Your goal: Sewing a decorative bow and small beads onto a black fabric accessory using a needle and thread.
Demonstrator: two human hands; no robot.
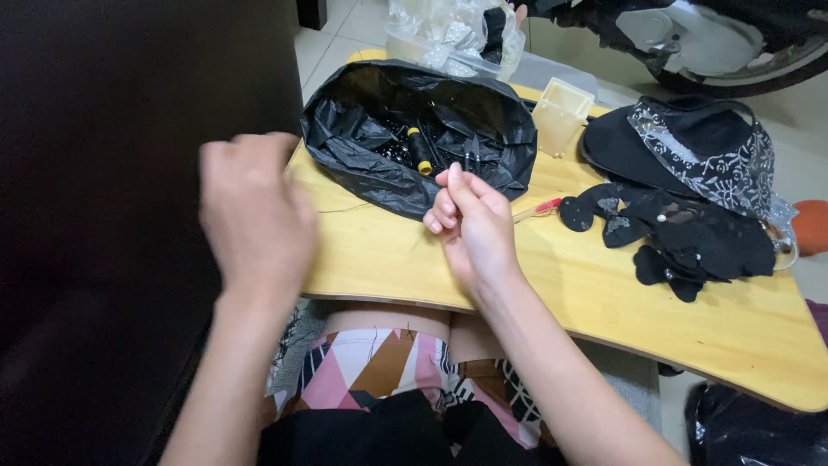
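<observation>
- The right hand (470, 226) is hovering over the yellow lap table (552, 293), forearm running in from lower right, fingers curled narrow with thumb and forefinger pinching together; what they are holding is too fine to tell.
- The left hand (256, 216) is lifting at the table's left edge, blurred, back toward the camera; its grip cannot be told.
- The black plastic bag (414, 129) is lying open just beyond the right fingertips, a thread spool (420, 150) sitting inside.
- Black fabric pieces (681, 237) are crowding the right end; bare wood is lying open below the right hand, toward the near rim.
</observation>
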